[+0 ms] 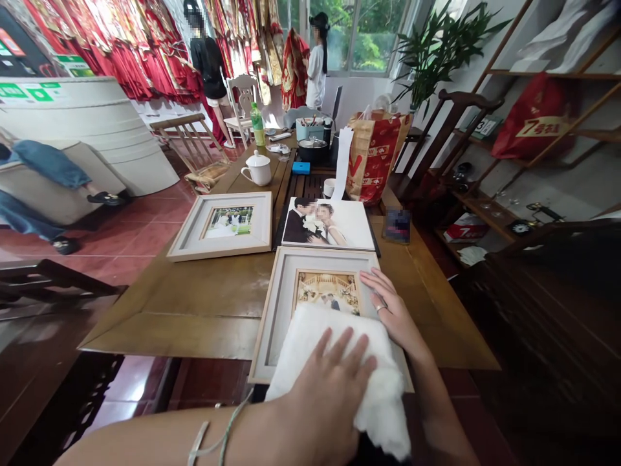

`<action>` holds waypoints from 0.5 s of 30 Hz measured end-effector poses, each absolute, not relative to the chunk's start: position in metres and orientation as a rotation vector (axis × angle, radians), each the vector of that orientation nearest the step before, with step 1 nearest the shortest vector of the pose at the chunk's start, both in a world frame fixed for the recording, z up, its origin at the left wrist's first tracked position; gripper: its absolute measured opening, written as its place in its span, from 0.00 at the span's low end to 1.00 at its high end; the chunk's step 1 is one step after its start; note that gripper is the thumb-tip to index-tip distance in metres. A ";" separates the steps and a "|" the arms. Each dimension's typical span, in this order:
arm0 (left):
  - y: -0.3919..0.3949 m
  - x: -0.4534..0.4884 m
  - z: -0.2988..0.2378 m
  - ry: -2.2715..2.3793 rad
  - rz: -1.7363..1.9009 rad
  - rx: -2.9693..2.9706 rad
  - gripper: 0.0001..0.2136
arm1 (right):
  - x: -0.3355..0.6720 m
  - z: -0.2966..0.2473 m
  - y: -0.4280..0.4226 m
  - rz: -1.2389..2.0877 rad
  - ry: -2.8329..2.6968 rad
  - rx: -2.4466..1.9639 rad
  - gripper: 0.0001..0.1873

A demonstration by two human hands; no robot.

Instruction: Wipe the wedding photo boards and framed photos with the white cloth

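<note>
A framed wedding picture (pixel 330 291) lies on the table's near edge, its lower part hidden by a white cloth (pixel 303 330). My left hand (pixel 334 382) rests flat on the cloth with its fingers spread. My right hand (pixel 392 314), a ring on one finger, lies over the frame's right side with its fingers stretched out; it is open. Just beyond is a photo album or print (pixel 334 223) of a couple. To its left sits a second framed picture (pixel 228 223), lying face up.
On the wooden table (pixel 194 291) stand a white lidded cup (pixel 258 169), a green bottle (pixel 257 126), a blue box (pixel 301 168) and a red-brown paper bag (pixel 373 155). Chairs flank the table. Two people stand at the far garments (pixel 140 45); another person's legs (pixel 43 168) show at left.
</note>
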State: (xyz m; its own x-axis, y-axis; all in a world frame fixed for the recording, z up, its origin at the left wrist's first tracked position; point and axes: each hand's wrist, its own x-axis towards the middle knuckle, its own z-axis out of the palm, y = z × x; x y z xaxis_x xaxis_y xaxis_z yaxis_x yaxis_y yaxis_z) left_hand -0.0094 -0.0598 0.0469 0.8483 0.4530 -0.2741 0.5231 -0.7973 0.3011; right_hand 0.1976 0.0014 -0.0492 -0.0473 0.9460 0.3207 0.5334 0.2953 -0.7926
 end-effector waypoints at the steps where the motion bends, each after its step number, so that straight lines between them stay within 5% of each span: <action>1: -0.056 -0.007 0.044 0.829 -0.284 2.688 0.33 | 0.198 -0.049 0.001 0.608 -1.704 -1.356 0.20; 8: 0.016 0.017 0.024 1.503 -0.126 2.788 0.32 | 0.199 -0.049 0.002 0.631 -1.688 -1.370 0.19; 15: 0.033 0.008 0.037 1.261 -0.213 2.822 0.32 | 0.200 -0.050 0.002 0.637 -1.700 -1.386 0.19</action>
